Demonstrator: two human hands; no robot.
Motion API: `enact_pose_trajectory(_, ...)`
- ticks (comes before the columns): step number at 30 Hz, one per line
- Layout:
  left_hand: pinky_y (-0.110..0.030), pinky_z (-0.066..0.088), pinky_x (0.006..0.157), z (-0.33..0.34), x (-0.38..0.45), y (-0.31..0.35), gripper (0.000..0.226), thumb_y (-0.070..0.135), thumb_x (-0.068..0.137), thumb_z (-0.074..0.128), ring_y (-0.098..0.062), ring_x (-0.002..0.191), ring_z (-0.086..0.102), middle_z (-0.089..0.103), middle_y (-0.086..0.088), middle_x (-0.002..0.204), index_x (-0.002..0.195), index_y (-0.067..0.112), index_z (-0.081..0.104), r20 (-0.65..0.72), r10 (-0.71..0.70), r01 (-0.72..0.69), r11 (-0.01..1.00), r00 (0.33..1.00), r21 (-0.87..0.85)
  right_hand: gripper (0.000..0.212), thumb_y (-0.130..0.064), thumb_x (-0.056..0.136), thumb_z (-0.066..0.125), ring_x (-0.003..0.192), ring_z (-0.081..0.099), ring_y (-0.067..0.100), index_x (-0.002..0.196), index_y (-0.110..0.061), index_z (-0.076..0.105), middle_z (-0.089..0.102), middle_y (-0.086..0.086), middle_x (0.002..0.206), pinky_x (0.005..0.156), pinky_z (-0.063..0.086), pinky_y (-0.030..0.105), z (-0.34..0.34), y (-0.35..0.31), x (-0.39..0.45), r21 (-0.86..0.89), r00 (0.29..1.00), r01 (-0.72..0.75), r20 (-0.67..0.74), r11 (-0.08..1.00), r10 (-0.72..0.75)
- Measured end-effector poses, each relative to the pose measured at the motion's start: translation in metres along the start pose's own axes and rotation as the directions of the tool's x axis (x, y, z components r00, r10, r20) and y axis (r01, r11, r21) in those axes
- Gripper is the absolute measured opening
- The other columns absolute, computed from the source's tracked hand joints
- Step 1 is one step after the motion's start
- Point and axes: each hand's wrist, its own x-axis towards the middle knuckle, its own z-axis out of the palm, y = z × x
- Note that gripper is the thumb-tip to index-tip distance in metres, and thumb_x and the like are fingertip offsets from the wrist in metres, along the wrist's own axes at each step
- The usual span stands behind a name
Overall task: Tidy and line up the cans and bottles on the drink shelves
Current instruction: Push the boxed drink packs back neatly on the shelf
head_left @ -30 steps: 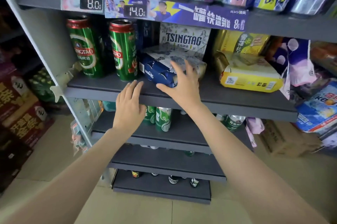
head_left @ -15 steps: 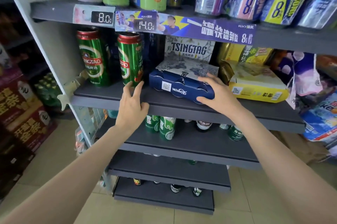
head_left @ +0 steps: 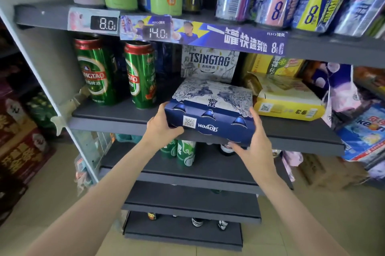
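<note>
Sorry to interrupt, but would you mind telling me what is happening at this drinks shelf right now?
A person is straightening a blue multipack of cans at the front edge of the grey shelf. The left hand grips its left end and the right hand holds its right end, thumb on top. The pack's front overhangs the shelf edge slightly. Two green Tsingtao cans stand upright to its left, and a yellow carton lies to its right.

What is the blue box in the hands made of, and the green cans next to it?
The blue multipack box looks like printed cardboard: flat folded faces, cut-outs where can tops poke through, a soft sheen. The green Tsingtao cans look like metal, probably aluminium: bright mirror-like streaks run down their sides.
</note>
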Motion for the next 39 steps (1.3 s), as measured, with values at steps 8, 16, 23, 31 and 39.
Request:
enact_pose_trajectory(8,-0.005,0.041,0.087,-0.015,-0.021,0.022,0.066,-0.01,0.083,0.058,0.005,0.111,0.049,0.053,0.014,0.122,0.136,0.021,0.035,0.0,0.128,-0.119,0.922,0.992,-0.37,0.075,-0.025,0.075,0.077,0.096,0.059,0.006,0.14,-0.018,0.041,0.063,-0.007,0.106,0.083,0.044,0.013,-0.028,-0.027,0.024,0.048,0.994,0.083,-0.076,0.995,-0.079)
enact_pose_trajectory(16,-0.029,0.036,0.1,-0.026,0.017,0.07,0.082,-0.007,0.086,0.056,-0.016,0.138,0.028,0.03,0.008,0.15,0.148,0.027,0.016,-0.08,0.175,-0.192,0.862,0.981,-0.47,0.021,-0.024,0.087,0.066,0.067,0.055,0.006,0.1,-0.01,0.058,0.064,0.002,0.081,0.067,0.042,0.023,-0.022,-0.057,0.078,0.234,0.955,0.027,-0.292,0.972,0.043)
enact_pose_trajectory(23,-0.023,0.036,0.104,-0.007,0.045,0.059,0.091,-0.006,0.084,0.056,-0.019,0.138,0.025,0.02,-0.002,0.152,0.149,0.029,0.003,-0.083,0.17,-0.188,0.922,0.982,-0.339,0.07,-0.023,0.085,0.068,0.127,0.047,0.024,0.144,-0.012,0.032,0.05,0.007,0.137,0.104,0.038,0.033,-0.003,-0.046,0.092,0.169,0.977,-0.148,-0.131,0.975,0.171)
enact_pose_trajectory(31,-0.052,0.015,0.113,0.02,0.02,0.014,0.093,0.008,0.085,0.055,-0.023,0.135,0.03,0.019,-0.004,0.154,0.147,0.028,-0.011,-0.08,0.172,-0.143,0.949,0.982,0.281,0.113,-0.034,0.068,0.082,0.13,0.031,0.035,0.146,0.0,0.008,0.023,0.019,0.147,0.105,0.023,0.04,0.048,-0.033,0.081,-0.03,0.952,-0.265,-0.166,0.964,0.257)
enact_pose_trajectory(39,-0.044,0.015,0.112,0.027,0.034,-0.007,0.055,0.02,0.092,0.044,-0.032,0.141,0.02,0.017,-0.009,0.155,0.145,0.026,0.031,-0.085,0.305,-0.197,0.778,0.949,0.597,0.114,-0.043,0.069,0.079,0.12,0.038,0.044,0.148,-0.01,0.003,0.027,0.015,0.145,0.097,0.033,0.049,0.066,-0.033,0.11,-0.144,0.922,-0.352,-0.222,0.925,0.317)
